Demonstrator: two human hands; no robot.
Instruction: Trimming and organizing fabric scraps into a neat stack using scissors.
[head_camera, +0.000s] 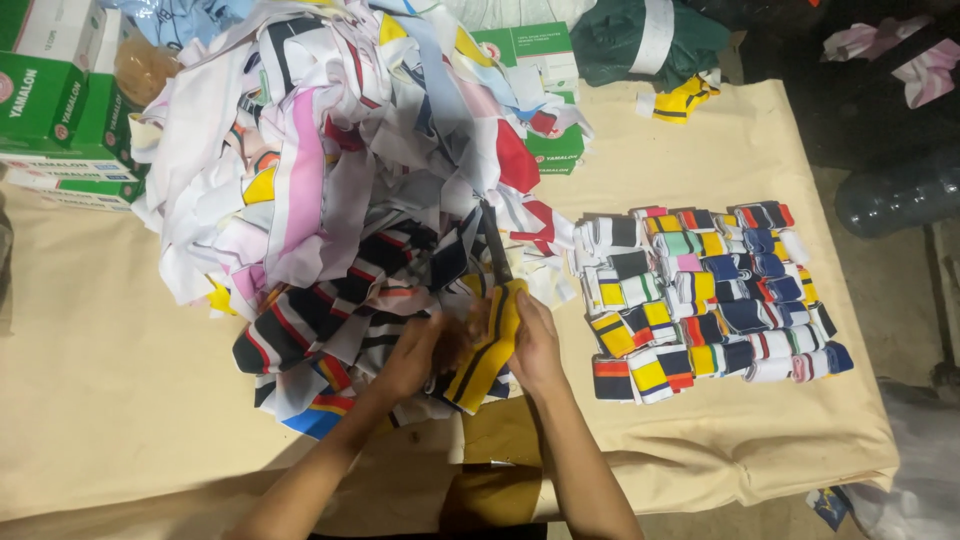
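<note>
My left hand (415, 352) grips a yellow fabric strip with dark stripes (487, 350) at the near edge of a big heap of printed cloth pieces (340, 180). My right hand (535, 345) holds scissors (497, 255) whose dark blades point up and away into the heap, just above the strip. Both hands meet at the strip, near the front middle of the table.
Rows of folded striped cloth pieces (705, 300) lie to the right on the beige table cover (130, 400). Green and white boxes (55, 110) stand at the back left, another green box (545, 60) behind the heap. A dark green cloth (650, 40) lies at the back.
</note>
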